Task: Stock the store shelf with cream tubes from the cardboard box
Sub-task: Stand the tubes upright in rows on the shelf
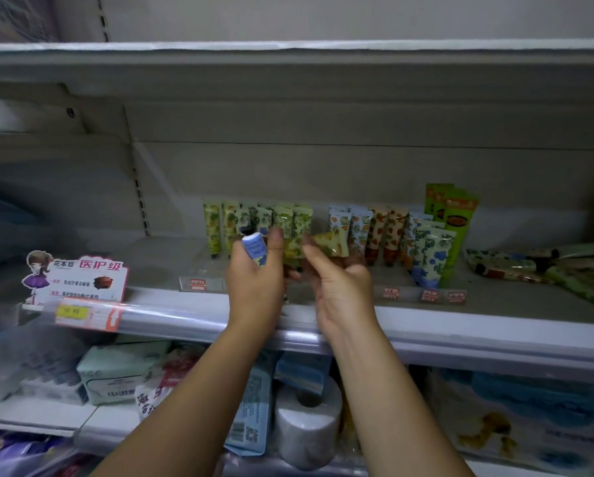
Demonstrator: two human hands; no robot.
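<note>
My left hand [256,280] grips a blue-and-white cream tube [254,247] above the shelf [151,266], with more tubes bunched behind its fingers. My right hand [340,280] pinches a yellow-green tube [330,242] lying on its side. Both hands hover just in front of a row of upright green floral tubes [216,225]. To the right stand blue, orange and blue-flower tubes [392,232]. The cardboard box is out of view.
A tall green pack [457,218] stands behind the right-hand tubes, and several tubes lie flat at the far right [543,266]. A pink promo sign [82,277] clips to the shelf's front rail. Tissue packs and a paper roll [309,428] fill the shelf below.
</note>
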